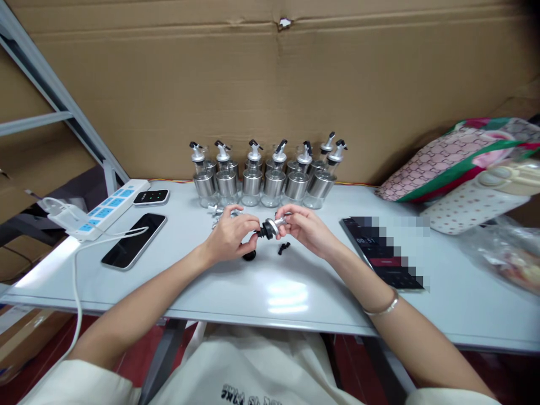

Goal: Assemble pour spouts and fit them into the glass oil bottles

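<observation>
Above the table I hold a bottle pourer [271, 228] sideways, with a silver collar and a black ribbed stopper. My left hand [232, 235] pinches the black stopper end between thumb and fingers. At the silver spout end, the fingers of my right hand [307, 229] are closed around it. A small black piece [284, 247] lies on the table below the pourer. Partly hidden under my left hand is a round black part [250, 255]. Silver pourer parts [216, 210] lie behind that hand, mostly covered by it.
Glass-and-steel bottles [252, 183], several topped with pourers, stand in rows at the back. On the left are a power strip [112, 203], a small device [151, 197] and a phone [135, 242] with a cable. A larger phone [382, 253], a spotted flask [472, 202] and a patterned bag [430, 163] lie right.
</observation>
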The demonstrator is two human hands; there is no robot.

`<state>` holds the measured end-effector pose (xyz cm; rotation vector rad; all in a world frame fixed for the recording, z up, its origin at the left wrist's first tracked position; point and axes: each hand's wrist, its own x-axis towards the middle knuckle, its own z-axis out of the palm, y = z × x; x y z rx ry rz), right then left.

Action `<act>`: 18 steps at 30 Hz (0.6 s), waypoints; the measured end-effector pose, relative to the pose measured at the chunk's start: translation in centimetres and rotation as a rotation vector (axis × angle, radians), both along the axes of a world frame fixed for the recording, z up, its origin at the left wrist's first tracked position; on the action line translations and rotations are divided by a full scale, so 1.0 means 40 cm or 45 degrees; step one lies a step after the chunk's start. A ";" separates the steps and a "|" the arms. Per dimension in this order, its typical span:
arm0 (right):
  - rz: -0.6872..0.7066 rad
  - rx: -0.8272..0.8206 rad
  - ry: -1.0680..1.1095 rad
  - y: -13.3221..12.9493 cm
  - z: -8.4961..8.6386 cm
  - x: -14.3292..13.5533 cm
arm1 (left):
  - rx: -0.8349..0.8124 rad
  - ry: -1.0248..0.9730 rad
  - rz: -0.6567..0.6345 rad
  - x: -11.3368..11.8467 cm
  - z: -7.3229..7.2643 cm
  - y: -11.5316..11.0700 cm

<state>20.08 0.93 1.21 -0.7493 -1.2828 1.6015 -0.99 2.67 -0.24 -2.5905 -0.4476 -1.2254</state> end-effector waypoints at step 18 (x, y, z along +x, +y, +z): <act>0.097 -0.101 -0.013 0.000 -0.010 -0.001 | -0.242 0.062 -0.139 0.001 -0.017 0.002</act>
